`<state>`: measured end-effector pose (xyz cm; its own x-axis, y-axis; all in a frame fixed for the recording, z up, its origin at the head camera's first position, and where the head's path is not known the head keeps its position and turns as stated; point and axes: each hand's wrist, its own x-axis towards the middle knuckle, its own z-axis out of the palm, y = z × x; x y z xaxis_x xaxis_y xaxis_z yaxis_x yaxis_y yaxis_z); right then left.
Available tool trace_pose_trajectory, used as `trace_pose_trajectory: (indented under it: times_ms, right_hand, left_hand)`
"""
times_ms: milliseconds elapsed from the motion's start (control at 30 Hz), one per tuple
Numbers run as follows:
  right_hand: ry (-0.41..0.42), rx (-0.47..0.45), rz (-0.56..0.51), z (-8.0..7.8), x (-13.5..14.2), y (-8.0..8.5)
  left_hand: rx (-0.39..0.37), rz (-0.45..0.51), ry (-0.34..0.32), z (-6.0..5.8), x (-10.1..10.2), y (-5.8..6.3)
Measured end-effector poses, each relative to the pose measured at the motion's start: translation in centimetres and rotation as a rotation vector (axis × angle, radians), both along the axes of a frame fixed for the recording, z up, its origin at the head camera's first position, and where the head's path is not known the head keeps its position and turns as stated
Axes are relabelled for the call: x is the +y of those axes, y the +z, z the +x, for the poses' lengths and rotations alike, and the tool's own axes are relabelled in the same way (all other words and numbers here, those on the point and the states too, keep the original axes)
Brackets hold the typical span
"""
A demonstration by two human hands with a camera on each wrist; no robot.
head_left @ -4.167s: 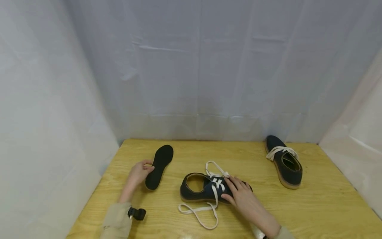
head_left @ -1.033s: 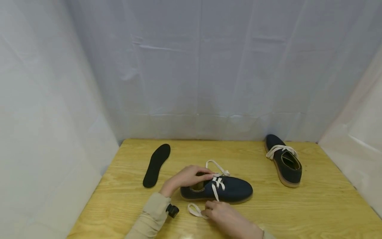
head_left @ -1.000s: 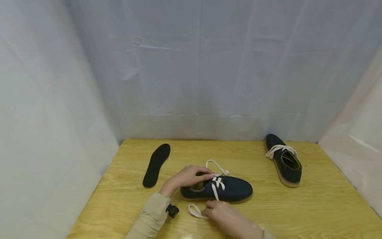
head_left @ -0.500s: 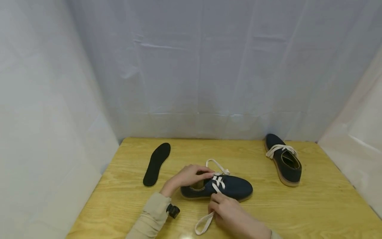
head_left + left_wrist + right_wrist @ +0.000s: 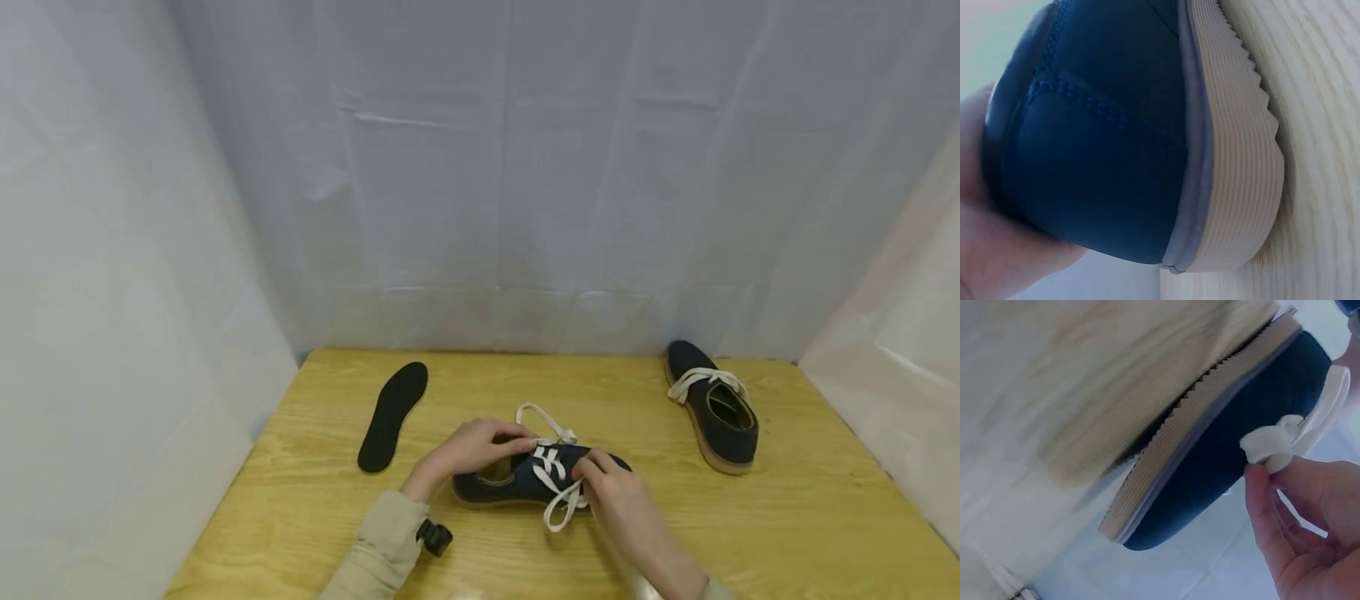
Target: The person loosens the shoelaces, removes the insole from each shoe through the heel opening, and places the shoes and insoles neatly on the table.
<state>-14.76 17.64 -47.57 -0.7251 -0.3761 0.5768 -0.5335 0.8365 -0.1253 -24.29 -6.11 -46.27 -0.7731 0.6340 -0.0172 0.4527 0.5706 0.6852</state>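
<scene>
A navy shoe (image 5: 480, 492) with a pale ridged sole lies at the middle of the table, toe to the right. My left hand (image 5: 471, 446) reaches over its opening and pinches the edge by the top of the lacing; the exact grip is partly hidden. In the left wrist view the shoe's heel (image 5: 1097, 175) fills most of the picture. Over the toe side, my right hand (image 5: 618, 500) pinches one end of the white shoelace (image 5: 557, 512), which hangs in a loop. The right wrist view shows that lace (image 5: 1269, 444) between thumb and fingertips.
A black insole (image 5: 393, 417) lies flat at the left of the wooden table (image 5: 810, 500). Its matching laced shoe (image 5: 727, 429) stands at the back right. The other lace end (image 5: 528, 408) curls behind the near shoe. White sheeting (image 5: 495, 208) surrounds the table.
Earlier my left hand held the insole; it now lies down and that hand is at the shoe. My right hand has taken the front lace and lifted it rightward over the shoe.
</scene>
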Motion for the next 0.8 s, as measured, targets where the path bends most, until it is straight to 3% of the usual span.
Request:
trace_pose_trajectory:
  times_ms: [133,300,533,800]
  right_hand:
    - [-0.033,-0.032,0.04,-0.11,0.03,0.02]
    - [0.023,0.002,0.116,0.28,0.2,0.12]
    - [0.074,-0.116,0.109,0.69,0.26,0.44]
    - [0.053,-0.053,0.105,-0.2,0.2,0.5]
  left_hand:
    - [0.016,-0.005,0.003,0.23,0.17,0.11]
    - [0.025,0.001,0.013,0.41,0.23,0.16]
    - [0.037,0.006,0.027,0.4,-0.01,-0.01]
    - [0.059,0.01,0.041,1.01,0.24,-0.01]
